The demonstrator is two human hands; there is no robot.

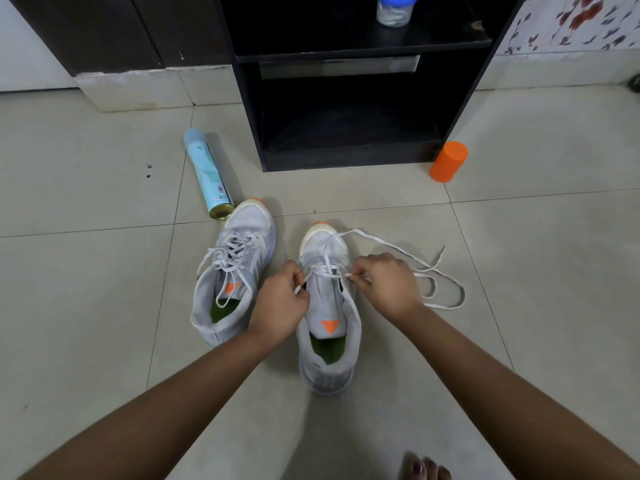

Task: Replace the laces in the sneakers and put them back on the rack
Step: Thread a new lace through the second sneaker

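Two white sneakers with orange toe tips stand on the tiled floor, toes pointing away from me. The left sneaker (232, 271) is laced, its lace ends loose over the opening. The right sneaker (327, 317) has a white lace (440, 282) threaded only through its lower eyelets, and the long end trails in loops to the right. My left hand (282, 299) pinches one lace tip at the shoe's left eyelet row. My right hand (384, 282) pinches the other tip at the right eyelet row. The black shoe rack (346, 98) stands behind, its lower shelf bare.
A light-blue spray can (207, 174) lies on the floor left of the rack, touching the left sneaker's toe. An orange cylinder (448, 161) leans by the rack's right foot. A clear jar with a blue lid (394, 8) sits on the upper shelf. My toes (426, 467) show at the bottom.
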